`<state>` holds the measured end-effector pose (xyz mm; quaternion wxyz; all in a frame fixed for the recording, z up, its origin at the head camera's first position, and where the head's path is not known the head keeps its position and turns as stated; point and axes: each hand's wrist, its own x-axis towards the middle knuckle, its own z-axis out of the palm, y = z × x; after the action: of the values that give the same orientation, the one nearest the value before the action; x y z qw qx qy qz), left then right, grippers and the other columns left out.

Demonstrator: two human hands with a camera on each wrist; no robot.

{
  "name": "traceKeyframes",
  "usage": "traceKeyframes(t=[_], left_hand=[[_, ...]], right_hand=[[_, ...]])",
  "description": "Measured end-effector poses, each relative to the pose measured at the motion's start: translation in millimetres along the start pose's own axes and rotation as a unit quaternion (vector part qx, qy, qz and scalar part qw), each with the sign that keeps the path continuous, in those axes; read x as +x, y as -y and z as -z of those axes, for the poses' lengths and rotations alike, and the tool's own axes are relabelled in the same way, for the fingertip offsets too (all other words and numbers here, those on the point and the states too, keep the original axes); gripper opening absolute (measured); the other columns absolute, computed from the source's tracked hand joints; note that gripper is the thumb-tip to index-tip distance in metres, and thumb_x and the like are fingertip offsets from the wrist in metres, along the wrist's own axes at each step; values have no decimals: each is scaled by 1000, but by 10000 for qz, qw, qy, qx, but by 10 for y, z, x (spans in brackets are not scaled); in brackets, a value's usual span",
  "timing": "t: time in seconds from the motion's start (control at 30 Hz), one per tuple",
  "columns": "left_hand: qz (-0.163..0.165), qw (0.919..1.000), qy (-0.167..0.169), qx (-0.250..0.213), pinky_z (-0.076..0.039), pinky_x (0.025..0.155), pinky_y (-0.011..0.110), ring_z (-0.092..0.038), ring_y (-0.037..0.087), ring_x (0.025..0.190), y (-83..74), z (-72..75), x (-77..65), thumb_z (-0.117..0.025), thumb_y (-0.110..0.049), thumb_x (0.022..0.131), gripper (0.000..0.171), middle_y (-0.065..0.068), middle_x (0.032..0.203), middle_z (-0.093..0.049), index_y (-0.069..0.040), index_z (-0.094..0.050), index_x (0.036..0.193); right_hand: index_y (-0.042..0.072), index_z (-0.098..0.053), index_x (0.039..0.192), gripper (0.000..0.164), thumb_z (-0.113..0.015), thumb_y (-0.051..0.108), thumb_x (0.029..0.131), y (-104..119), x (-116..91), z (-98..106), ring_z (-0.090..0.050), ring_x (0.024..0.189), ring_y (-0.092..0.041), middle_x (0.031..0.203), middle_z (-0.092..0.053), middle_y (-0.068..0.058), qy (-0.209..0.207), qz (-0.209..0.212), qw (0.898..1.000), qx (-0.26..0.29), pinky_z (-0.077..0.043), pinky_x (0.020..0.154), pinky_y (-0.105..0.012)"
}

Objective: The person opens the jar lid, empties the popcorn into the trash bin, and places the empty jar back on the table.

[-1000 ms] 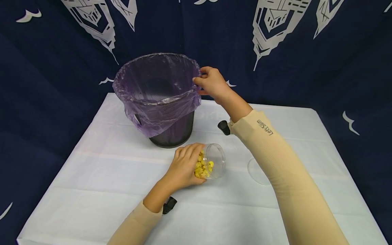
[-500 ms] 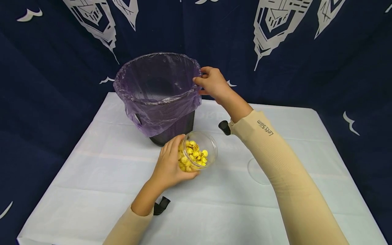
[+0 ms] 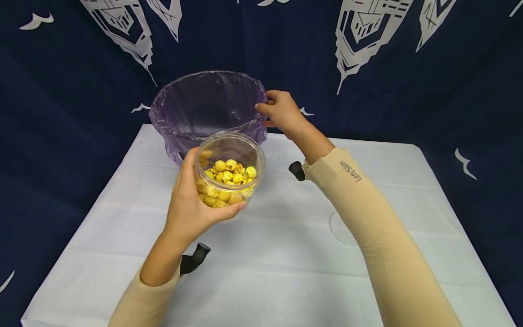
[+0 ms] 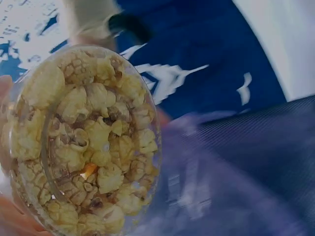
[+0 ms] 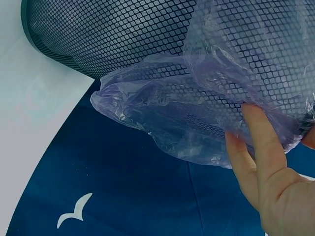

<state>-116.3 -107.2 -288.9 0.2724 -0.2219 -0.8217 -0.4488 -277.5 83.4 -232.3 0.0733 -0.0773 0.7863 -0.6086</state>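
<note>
In the head view, a clear jar (image 3: 234,147), nearly filled with yellow popcorn (image 3: 228,176), is gripped at centre by the left hand (image 3: 192,200), its fingers and thumb curved round the wall; the open mouth is tilted toward the camera. Behind it, at upper centre-left, a bin is lined with a purple liner (image 3: 184,106) folded over the rim, and its right edge is pinched by the thumb and fingers of the right hand (image 3: 283,113). On the right sleeve (image 3: 372,213), the word "LetsSlim" can be read. A clear round lid (image 3: 341,230) is partly covered by that sleeve, on the white tablecloth (image 3: 282,281). In the left wrist view, the jar's base is shown at left with popcorn packed against it; part of the liner is seen, blurred, at lower right. In the right wrist view, the dark mesh of the bin (image 5: 113,29) is shown across the top, and two fingers are laid on the liner at lower right.
</note>
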Motion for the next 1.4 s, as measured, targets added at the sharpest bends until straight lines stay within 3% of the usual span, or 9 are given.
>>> traceKeyframes(t=[0.13,0.37,0.6,0.73,0.9,1.1,1.4], left_hand=[[-151,9996,-205,-143,-38,91,40,-44,23,111,-152,197,175,-89,-20,45,107,10,124,-46,-8,-30,134],[-744,9957,-516,186,-37,94,34,-41,17,115,-277,419,515,-88,-15,47,104,13,124,-45,0,-31,132],[-328,9939,-819,669,-34,94,23,-40,7,114,-196,468,846,-88,-20,50,100,8,123,-45,-7,-32,131],[-341,9888,-794,1214,-30,96,22,-36,9,116,-76,484,1011,-85,-31,54,98,9,123,-44,-8,-31,133],[-165,9787,-266,2028,-24,99,34,-34,20,118,16,514,1226,-79,-41,61,94,11,125,-42,-11,-29,135],[-8,9518,608,3006,-23,97,48,-28,30,124,100,519,1468,-77,-41,63,97,13,135,-34,-10,-23,138],[-161,9157,1493,3728,-15,97,56,-22,39,125,156,547,1680,-77,-36,65,99,20,136,-28,-8,-19,139]], right_hand=[[-2,-31,136,51,-51,6,90,-6,8,-16,-48,112,-24,128,-45,-18,-10,8,10000,-12,-46,83,-39],[-1,-28,138,54,-51,7,90,-9,13,-32,-49,112,-23,129,-44,-18,-12,-61,10000,-21,-47,81,-36],[-2,-30,137,51,-51,6,90,-18,1,-26,-50,112,-23,128,-46,-18,49,-7,10000,8,-47,81,-37],[-2,-28,138,53,-51,6,91,-30,-3,-23,-48,114,-23,131,-43,-17,84,-5,10000,-3,-46,82,-37],[-2,-27,138,54,-51,7,91,-36,-1,-22,-48,114,-23,130,-43,-18,72,31,10000,15,-46,83,-37],[-2,-24,139,56,-51,8,91,-41,-2,-22,-47,115,-22,131,-42,-17,73,33,10000,14,-46,83,-36],[-1,-23,140,57,-51,9,91,-23,-13,-4,-46,115,-22,133,-41,-17,86,73,9999,-51,-44,85,-38]])
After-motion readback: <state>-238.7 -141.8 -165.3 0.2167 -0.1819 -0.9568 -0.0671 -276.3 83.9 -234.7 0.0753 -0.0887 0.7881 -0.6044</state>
